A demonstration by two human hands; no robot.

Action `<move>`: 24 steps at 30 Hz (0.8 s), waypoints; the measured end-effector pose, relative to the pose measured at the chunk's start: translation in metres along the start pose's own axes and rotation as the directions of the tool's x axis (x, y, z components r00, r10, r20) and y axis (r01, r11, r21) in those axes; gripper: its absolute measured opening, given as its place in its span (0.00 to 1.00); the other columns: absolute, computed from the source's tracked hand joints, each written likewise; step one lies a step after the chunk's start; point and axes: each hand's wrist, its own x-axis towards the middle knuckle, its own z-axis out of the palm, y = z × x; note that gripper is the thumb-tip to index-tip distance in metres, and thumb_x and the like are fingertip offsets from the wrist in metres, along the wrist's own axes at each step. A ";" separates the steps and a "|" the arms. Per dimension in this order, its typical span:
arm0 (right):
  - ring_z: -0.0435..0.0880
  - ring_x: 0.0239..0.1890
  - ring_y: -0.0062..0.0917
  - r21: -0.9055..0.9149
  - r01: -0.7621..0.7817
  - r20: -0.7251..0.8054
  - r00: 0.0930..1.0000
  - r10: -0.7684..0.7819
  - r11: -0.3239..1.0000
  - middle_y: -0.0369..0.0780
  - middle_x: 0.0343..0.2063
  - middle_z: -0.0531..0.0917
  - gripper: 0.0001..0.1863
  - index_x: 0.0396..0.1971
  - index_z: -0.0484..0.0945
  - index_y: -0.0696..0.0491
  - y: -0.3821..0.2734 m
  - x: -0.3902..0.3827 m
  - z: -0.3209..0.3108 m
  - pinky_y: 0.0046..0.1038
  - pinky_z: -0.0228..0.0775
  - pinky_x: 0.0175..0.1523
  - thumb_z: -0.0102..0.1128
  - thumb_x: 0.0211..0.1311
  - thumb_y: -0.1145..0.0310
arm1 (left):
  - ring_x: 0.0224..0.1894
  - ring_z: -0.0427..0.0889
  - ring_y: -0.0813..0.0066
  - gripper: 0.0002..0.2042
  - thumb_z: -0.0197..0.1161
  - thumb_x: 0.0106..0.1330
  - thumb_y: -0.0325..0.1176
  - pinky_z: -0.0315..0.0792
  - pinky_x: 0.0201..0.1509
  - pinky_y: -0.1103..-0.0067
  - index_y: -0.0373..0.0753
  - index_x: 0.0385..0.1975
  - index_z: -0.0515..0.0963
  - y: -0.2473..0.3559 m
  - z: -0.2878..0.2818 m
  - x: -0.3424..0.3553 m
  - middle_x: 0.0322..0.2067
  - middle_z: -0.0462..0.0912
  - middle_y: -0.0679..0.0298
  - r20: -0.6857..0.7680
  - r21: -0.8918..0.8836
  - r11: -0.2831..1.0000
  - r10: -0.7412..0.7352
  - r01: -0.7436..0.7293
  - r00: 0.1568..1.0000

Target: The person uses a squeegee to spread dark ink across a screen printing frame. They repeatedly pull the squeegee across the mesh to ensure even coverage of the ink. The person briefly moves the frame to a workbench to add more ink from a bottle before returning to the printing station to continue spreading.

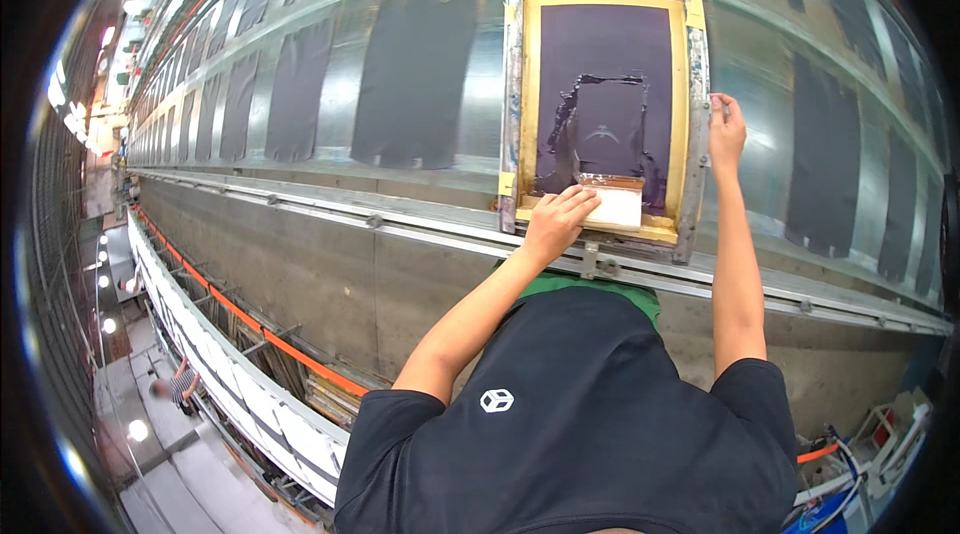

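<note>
A screen printing frame [696, 174] with a metal border and yellow tape lies on the long table in front of me. Its dark mesh [605, 39] carries wet black ink [560, 134] in a rough outline around a small pale curved mark. At the frame's near end, my left hand [560, 224] is closed on a squeegee [612, 206] with a whitish handle; the blade side touches the inked area. My right hand [728, 134] has its fingers curled at the frame's right edge, gripping it.
Dark fabric panels [412, 79] lie in rows along the long glossy table [485, 84]. A metal rail [430, 234] runs along its near edge. An orange rail [250, 329] and a white-sided table stand lower left, with a person [180, 386] beyond. Equipment [880, 444] stands lower right.
</note>
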 end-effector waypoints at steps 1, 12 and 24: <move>0.78 0.28 0.23 0.036 0.040 -0.023 0.999 -0.040 0.999 0.38 0.27 0.84 0.14 0.45 0.85 0.50 -0.008 -0.015 0.031 0.30 0.73 0.39 0.59 0.75 0.56 | 0.63 0.80 0.68 0.27 0.65 0.50 0.22 0.74 0.54 0.70 0.45 0.54 0.82 -0.021 -0.012 -0.009 0.56 0.85 0.67 0.003 -0.002 1.000 -0.020 0.020 1.000; 0.72 0.22 0.22 0.175 0.020 -0.016 1.000 -0.017 0.984 0.37 0.18 0.76 0.15 0.45 0.83 0.51 -0.140 -0.163 0.293 0.31 0.66 0.32 0.58 0.75 0.55 | 0.62 0.81 0.63 0.30 0.67 0.45 0.16 0.75 0.56 0.67 0.43 0.54 0.81 -0.254 -0.171 -0.134 0.54 0.86 0.63 0.039 0.011 0.984 -0.177 0.177 0.983; 0.75 0.20 0.31 -0.017 0.037 -0.036 0.999 -0.037 0.999 0.42 0.20 0.78 0.13 0.46 0.84 0.51 -0.144 -0.178 0.343 0.35 0.70 0.34 0.59 0.75 0.58 | 0.61 0.82 0.66 0.27 0.67 0.49 0.19 0.75 0.56 0.68 0.46 0.53 0.83 -0.309 -0.209 -0.194 0.54 0.86 0.67 0.067 0.026 0.998 -0.059 0.058 0.996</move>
